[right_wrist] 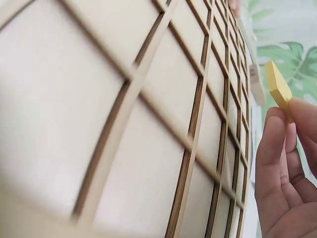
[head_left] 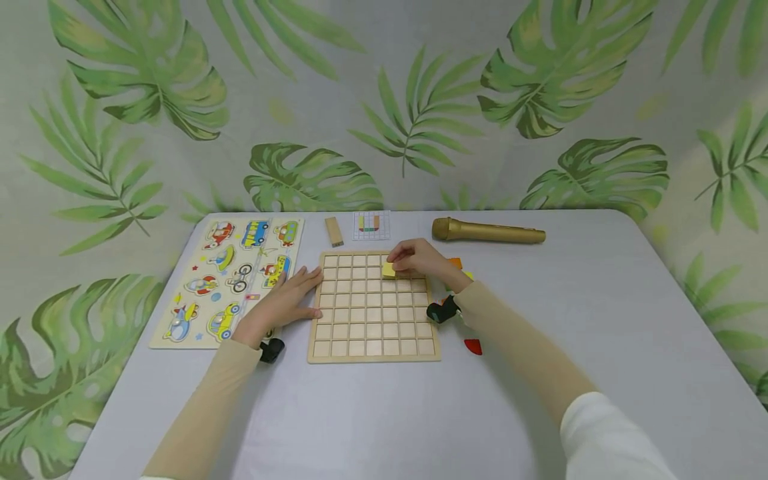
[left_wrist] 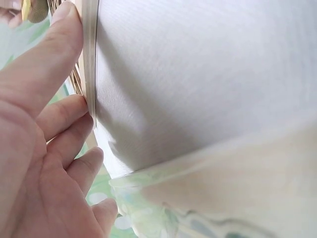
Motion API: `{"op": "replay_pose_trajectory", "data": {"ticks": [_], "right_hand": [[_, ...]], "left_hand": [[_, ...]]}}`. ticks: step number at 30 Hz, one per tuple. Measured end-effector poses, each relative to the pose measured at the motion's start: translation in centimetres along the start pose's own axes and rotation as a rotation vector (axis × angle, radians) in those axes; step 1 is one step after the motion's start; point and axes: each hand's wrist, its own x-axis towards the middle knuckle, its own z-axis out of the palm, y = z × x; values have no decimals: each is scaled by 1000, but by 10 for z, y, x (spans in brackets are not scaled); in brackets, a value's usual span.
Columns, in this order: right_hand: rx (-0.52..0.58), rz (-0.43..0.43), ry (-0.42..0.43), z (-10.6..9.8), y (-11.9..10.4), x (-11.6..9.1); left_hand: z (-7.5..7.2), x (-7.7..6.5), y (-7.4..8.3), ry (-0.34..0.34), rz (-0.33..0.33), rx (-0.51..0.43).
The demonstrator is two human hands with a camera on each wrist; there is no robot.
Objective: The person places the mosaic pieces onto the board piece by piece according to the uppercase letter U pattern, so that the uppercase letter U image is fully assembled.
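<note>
Gridded board (head_left: 373, 331) on white table (head_left: 360, 420), leaf-printed backdrop (head_left: 420, 73) behind

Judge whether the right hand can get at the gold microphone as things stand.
Probably not yet: the right hand pinches a yellow block, though the way to the microphone looks free.

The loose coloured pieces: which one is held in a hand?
The yellow piece, pinched by the right hand over the grid board; the others visible, like a red one, lie on the table beside the board.
</note>
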Motion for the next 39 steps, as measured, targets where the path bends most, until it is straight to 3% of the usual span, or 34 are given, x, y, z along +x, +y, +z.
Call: {"op": "replay_pose_trajectory", "data": {"ticks": [12,18,28,34,39], "right_hand": [[-48,22,10,45,-12,39],[-136,-2,22,65,-20,50],[-446,-30,73,87,-28,59],[-549,-54,67,92,-27,59],[-447,-75,41,85,-27,54]], "left_hand": [[-1,1,1,-9,-9,5],[-2,0,2,-9,-5,10],[-3,-1,2,-9,-2,12],[-2,-1,1,-5,2,11],[-2,-1,1,-7,0,10]]}}
